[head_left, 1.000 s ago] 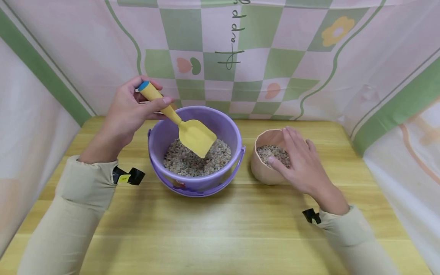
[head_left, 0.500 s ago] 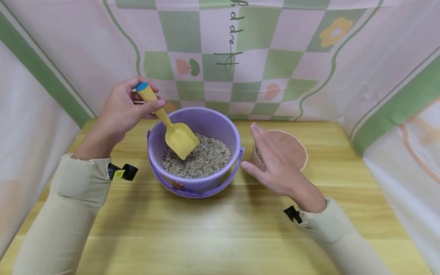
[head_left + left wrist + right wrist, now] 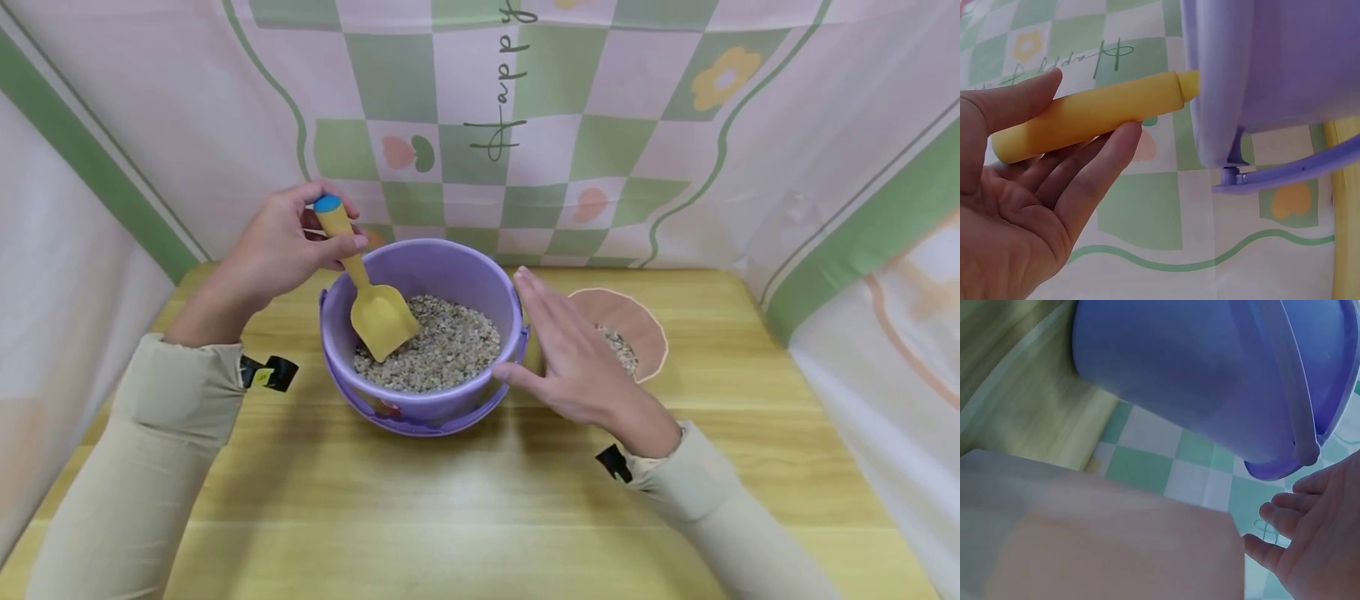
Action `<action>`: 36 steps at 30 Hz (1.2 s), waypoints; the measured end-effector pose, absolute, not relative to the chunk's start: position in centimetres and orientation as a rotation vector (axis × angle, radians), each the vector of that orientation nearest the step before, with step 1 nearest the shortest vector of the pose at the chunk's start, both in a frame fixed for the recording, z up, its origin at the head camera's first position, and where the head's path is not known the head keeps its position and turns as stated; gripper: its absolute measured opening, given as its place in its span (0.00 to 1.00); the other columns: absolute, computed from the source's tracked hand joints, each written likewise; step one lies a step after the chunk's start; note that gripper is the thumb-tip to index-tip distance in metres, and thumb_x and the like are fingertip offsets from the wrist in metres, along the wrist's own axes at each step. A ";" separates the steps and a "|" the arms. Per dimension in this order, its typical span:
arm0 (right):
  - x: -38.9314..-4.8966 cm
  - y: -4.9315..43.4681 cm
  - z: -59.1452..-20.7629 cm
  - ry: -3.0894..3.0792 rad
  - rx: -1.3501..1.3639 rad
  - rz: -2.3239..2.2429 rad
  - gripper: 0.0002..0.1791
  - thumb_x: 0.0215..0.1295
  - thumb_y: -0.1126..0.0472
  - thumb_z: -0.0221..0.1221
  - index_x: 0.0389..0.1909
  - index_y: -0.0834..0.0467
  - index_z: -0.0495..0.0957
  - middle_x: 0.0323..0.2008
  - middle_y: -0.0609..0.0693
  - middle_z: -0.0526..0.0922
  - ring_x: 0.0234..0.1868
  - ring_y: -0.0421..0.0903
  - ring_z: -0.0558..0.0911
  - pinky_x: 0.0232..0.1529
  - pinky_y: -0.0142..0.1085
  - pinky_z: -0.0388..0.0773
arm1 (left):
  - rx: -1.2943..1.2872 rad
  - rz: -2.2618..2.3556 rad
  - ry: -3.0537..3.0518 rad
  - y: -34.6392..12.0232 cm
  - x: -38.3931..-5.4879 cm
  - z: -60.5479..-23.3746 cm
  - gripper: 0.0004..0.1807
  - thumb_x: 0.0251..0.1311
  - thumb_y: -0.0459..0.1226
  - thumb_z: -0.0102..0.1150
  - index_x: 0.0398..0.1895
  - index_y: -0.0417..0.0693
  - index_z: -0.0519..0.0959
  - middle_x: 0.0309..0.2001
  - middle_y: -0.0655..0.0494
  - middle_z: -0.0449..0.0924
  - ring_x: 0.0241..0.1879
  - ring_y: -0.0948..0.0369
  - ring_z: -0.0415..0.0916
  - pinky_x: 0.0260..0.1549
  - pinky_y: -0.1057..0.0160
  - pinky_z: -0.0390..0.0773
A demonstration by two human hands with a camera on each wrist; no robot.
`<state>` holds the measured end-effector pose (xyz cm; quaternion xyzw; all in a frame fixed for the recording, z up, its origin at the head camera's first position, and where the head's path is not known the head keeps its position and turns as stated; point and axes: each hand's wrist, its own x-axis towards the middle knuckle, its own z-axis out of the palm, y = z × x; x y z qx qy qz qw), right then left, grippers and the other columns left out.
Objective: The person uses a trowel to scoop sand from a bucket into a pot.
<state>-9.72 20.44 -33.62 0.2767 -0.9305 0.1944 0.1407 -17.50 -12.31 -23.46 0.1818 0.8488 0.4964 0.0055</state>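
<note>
My left hand (image 3: 281, 242) pinches the yellow handle of a toy shovel (image 3: 382, 321) between thumb and fingers. The shovel's blade points down into a purple bucket (image 3: 480, 262), at the left of the gravel (image 3: 453, 346) inside. My right hand (image 3: 581, 358) has its fingers straight, beside the bucket's right rim; whether it touches the rim I cannot tell. Behind that hand stands a pinkish-tan cup (image 3: 626, 312) with some gravel in it, partly hidden. In the left wrist view the shovel handle (image 3: 1097, 115) lies across the fingers.
Bucket and cup stand on a wood-grain table (image 3: 450, 517). The bucket's purple handle (image 3: 435, 429) hangs down at its front. A checkered curtain (image 3: 480, 150) rises behind the table's far edge.
My right hand has moved left from the cup to the bucket's right rim. The shovel has shifted left and lower, its blade nearer the gravel.
</note>
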 end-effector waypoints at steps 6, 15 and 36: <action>-9.9 19.8 -33.3 -2.725 0.783 0.459 0.53 0.67 0.24 0.42 0.80 0.53 0.37 0.80 0.48 0.38 0.79 0.46 0.43 0.78 0.48 0.47 | 0.606 1.457 2.724 -12.0 -17.6 -23.5 0.13 0.65 0.37 0.64 0.48 0.42 0.74 0.44 0.44 0.81 0.40 0.55 0.81 0.33 0.65 0.87; -10.3 19.4 -33.4 -2.773 0.756 0.470 0.54 0.67 0.25 0.44 0.80 0.55 0.36 0.80 0.49 0.38 0.79 0.47 0.43 0.78 0.48 0.46 | 0.740 1.262 2.842 -11.8 -17.7 -23.0 0.12 0.66 0.36 0.64 0.47 0.41 0.75 0.38 0.45 0.79 0.34 0.54 0.81 0.29 0.66 0.84; -10.6 18.9 -33.9 -2.744 0.785 0.576 0.56 0.66 0.24 0.43 0.79 0.57 0.35 0.79 0.51 0.39 0.79 0.47 0.43 0.78 0.48 0.47 | 0.769 0.958 2.907 -10.3 -18.3 -22.1 0.12 0.67 0.37 0.62 0.47 0.39 0.74 0.35 0.45 0.76 0.33 0.52 0.74 0.27 0.62 0.74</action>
